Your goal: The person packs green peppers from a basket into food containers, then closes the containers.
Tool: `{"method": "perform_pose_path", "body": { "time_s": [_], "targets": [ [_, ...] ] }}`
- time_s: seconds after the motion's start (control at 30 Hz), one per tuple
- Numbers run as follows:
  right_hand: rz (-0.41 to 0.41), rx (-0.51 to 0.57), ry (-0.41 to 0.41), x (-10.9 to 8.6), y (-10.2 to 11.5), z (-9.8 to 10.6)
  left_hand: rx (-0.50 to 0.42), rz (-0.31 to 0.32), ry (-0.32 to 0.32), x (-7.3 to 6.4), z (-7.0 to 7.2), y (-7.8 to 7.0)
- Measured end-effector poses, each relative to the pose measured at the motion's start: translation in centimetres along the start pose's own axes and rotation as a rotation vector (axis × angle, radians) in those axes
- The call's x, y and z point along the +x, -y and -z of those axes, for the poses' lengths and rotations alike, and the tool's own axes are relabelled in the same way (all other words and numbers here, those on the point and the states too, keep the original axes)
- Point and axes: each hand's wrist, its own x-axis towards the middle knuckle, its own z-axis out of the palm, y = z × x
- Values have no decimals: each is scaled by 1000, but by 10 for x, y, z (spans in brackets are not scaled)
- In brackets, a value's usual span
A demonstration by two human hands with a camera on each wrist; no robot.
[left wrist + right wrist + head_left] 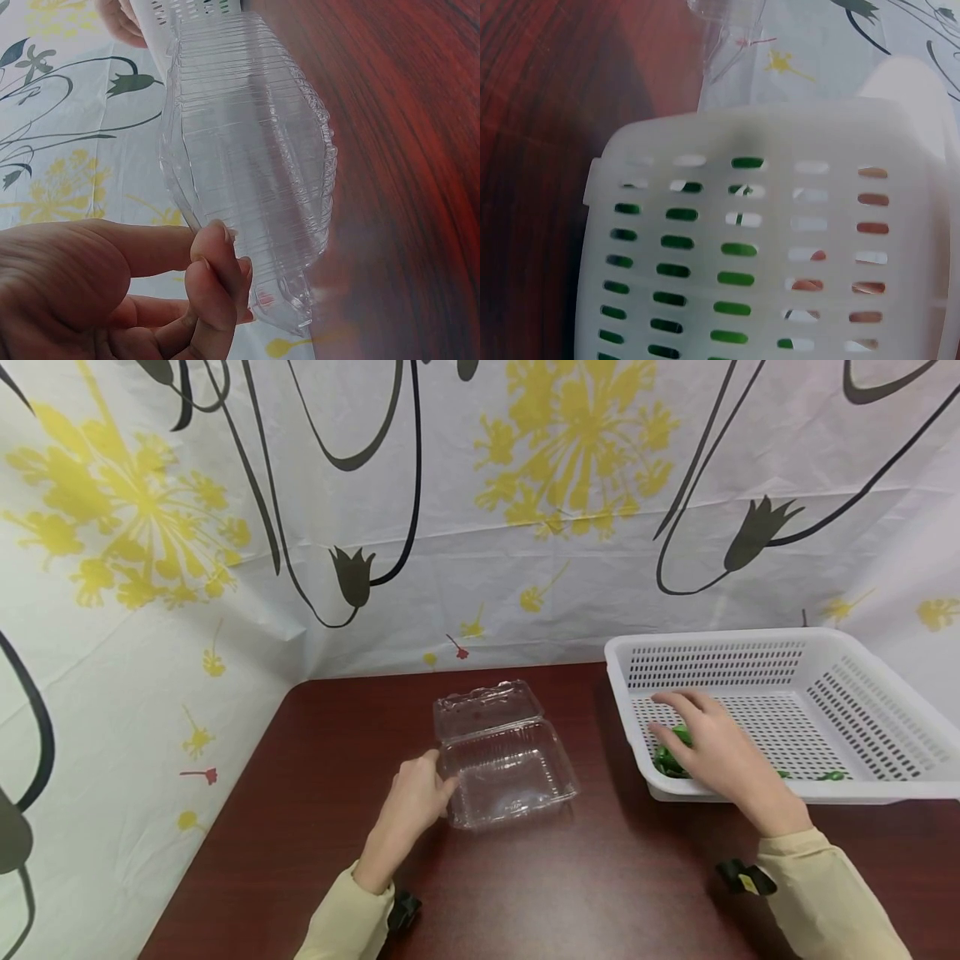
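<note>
A clear plastic clamshell box (510,777) lies on the table with its lid (487,710) folded back. My left hand (415,793) pinches the box's left rim between thumb and fingers, as the left wrist view also shows. My right hand (708,747) is over the near left part of a white plastic basket (626,710), its thumb and fingers spread apart. Shiny green things (667,762) lie in the basket under this hand, partly hidden by it; their kind is unclear. Through the basket's slots, the right wrist view shows green (736,279) and bits of the hand.
The dark red-brown table (495,893) carries the box and basket. Smaller green pieces (831,775) lie farther right in the basket, near its front wall. A white sheet (450,568) with yellow and grey flower prints hangs behind the table and at its left.
</note>
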Motion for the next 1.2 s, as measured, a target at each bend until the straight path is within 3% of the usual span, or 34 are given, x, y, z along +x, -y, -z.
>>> {"method": "perform_pose_path", "body": {
  "time_s": [0.27,0.63,1.2],
  "targets": [
    [-21,6,-16,0,-7,5,-2,-2,-1,0,1,0],
    [-58,9,29,-3,-16,8,-1,4,8,1,1,0],
    [-121,-32,187,-2,-24,14,-5,-3,8,1,1,2]
  ]
}}
